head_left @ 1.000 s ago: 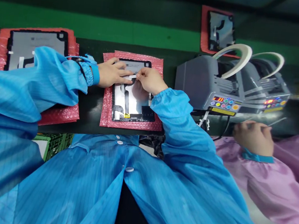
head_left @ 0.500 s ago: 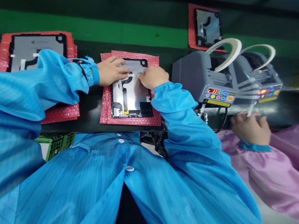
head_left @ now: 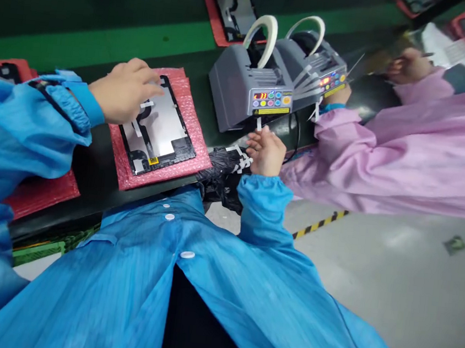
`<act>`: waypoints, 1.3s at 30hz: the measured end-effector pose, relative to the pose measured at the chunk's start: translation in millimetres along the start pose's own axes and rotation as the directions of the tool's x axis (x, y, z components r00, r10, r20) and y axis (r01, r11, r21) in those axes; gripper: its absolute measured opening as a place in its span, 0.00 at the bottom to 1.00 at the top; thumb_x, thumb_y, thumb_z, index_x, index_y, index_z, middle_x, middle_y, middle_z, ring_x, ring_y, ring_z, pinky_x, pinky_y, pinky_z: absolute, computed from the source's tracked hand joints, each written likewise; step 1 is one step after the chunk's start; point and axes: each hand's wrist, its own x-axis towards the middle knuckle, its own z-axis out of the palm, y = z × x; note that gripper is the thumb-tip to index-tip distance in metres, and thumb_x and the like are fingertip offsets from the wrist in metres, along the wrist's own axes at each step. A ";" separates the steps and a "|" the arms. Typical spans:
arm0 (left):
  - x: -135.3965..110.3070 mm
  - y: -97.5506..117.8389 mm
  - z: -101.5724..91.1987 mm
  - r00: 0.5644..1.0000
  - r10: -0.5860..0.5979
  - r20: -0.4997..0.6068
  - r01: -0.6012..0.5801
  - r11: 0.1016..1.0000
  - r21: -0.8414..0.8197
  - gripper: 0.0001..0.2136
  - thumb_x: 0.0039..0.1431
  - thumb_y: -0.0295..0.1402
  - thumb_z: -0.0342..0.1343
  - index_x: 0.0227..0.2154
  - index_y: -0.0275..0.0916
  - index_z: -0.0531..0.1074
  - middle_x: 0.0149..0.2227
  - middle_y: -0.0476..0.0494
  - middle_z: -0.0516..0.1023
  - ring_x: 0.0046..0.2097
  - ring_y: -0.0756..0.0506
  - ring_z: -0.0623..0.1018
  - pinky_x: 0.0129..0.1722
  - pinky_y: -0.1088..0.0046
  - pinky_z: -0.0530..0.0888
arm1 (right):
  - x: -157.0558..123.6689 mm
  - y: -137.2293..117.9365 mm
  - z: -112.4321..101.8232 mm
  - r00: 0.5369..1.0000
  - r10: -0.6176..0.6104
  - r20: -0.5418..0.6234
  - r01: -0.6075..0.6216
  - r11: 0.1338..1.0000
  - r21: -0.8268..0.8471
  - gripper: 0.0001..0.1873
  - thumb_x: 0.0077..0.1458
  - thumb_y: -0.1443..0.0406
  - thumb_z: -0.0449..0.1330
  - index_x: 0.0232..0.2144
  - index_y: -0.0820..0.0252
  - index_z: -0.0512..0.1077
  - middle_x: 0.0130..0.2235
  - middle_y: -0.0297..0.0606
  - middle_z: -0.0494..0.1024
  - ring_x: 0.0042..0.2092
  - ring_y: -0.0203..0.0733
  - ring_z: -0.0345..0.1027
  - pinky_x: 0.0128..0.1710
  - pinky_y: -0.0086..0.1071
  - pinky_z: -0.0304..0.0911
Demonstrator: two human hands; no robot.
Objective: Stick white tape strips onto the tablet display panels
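A tablet screen panel (head_left: 167, 123) with a silver back and a dark flex cable lies on pink bubble wrap (head_left: 192, 159). Over the panel's upper left part is my left hand (head_left: 127, 91), its fingers stretched out and holding nothing; whether the fingertips touch the panel I cannot tell. A white strip of tape (head_left: 259, 123) hangs from the front of the nearer grey tape dispenser (head_left: 241, 86). My right hand (head_left: 268, 151) pinches the lower end of that strip between thumb and fingers.
A second tape dispenser (head_left: 318, 67) stands alongside, with a co-worker's hand (head_left: 340, 94) at its front. Another wrapped panel (head_left: 235, 13) lies behind. Stacked bubble wrap (head_left: 47, 193) is at the left. A black plastic bag (head_left: 220, 167) with tape scraps hangs at the table edge.
My right hand has left the panel and moved right to the dispenser's tape strip. My left hand stays at the panel. The view has swung right, bringing more of the co-worker in.
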 end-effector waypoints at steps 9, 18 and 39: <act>2.0 9.2 12.8 0.999 0.045 -0.024 -0.045 0.999 0.027 0.23 0.62 0.29 0.40 0.55 0.38 0.74 0.59 0.41 0.70 0.62 0.36 0.63 0.62 0.56 0.62 | 2.8 17.9 -6.3 0.944 -0.300 -0.141 0.305 0.952 0.016 0.20 0.55 0.49 0.61 0.29 0.57 0.62 0.25 0.26 0.68 0.25 0.26 0.65 0.18 0.18 0.54; 30.6 38.4 9.1 0.999 0.047 0.011 -0.047 0.995 0.085 0.18 0.62 0.29 0.44 0.48 0.37 0.76 0.52 0.38 0.74 0.57 0.36 0.68 0.54 0.60 0.67 | 10.1 15.5 -4.3 0.947 -0.302 -0.111 0.305 0.952 0.009 0.20 0.58 0.49 0.58 0.41 0.52 0.55 0.32 0.27 0.73 0.29 0.29 0.71 0.18 0.19 0.54; 42.0 71.3 -2.8 0.995 0.043 -0.096 -0.077 0.916 -0.393 0.12 0.65 0.40 0.53 0.40 0.40 0.78 0.40 0.44 0.79 0.49 0.42 0.76 0.53 0.65 0.67 | -54.2 -49.3 42.1 0.778 -0.298 0.553 0.378 0.925 -0.033 0.27 0.46 0.67 0.67 0.37 0.49 0.51 0.25 0.23 0.74 0.24 0.34 0.64 0.25 0.31 0.57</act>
